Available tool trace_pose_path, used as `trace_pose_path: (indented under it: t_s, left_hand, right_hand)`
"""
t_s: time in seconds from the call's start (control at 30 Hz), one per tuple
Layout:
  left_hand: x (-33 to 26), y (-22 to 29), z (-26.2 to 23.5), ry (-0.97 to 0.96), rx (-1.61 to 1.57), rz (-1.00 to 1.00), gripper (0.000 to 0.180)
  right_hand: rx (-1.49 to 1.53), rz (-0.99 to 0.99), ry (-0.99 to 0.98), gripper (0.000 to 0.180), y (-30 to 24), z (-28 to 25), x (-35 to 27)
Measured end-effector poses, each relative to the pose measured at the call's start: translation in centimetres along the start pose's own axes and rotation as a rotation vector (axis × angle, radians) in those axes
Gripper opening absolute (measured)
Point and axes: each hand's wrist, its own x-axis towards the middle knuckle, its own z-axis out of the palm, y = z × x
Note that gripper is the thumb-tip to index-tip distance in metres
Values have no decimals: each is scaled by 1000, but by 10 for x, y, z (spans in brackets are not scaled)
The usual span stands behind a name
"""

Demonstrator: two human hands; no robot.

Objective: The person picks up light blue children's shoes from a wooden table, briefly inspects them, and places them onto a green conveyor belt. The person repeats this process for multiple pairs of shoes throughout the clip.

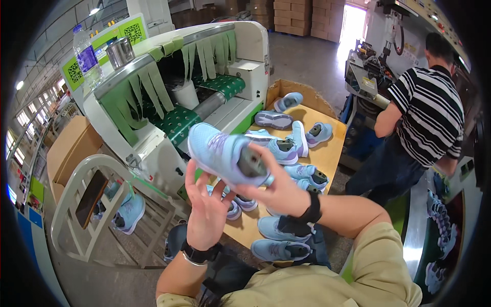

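Note:
A light blue sneaker (pixel 217 148) with lilac laces is held up in front of me, toe pointing up and left. Its opening shows a dark insert, perhaps a shoe last. My right hand (pixel 281 190) grips it around the heel, thumb and fingers on either side. Just below the sole is my left hand (pixel 207 212), palm up and fingers spread; whether its fingertips touch the shoe I cannot tell. Beneath both hands, several matching sneakers (pixel 280 249) lie on a wooden tabletop (pixel 327 148), some upright and one on its side.
A conveyor machine (pixel 215 110) with green strip curtains stands ahead left; a bottle (pixel 87 56) and a metal cup (pixel 120 52) sit on top. At left, a metal chair (pixel 76 199) holds a phone and shoes. A co-worker (pixel 427 107) stands at right, beside shoes on a line (pixel 440 225).

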Motion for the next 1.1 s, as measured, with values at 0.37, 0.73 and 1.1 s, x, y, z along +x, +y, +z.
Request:
trace_pose_path:
  t_s: [0.37, 0.73, 1.1]
  left_hand:
    - [10, -68, -158, 17, 1370, -27, 45]
    - [8, -84, -163, -92, 1369, -291, 42]
    - [20, -106, -193, 68, 949, -329, 35]
  right_hand:
    - [-106, -275, 254, 66, -40, -53, 312]
    - [-740, -303, 272, 80, 36, -36, 512]
    - [-1228, -385, -409, 65, -144, -90, 122]
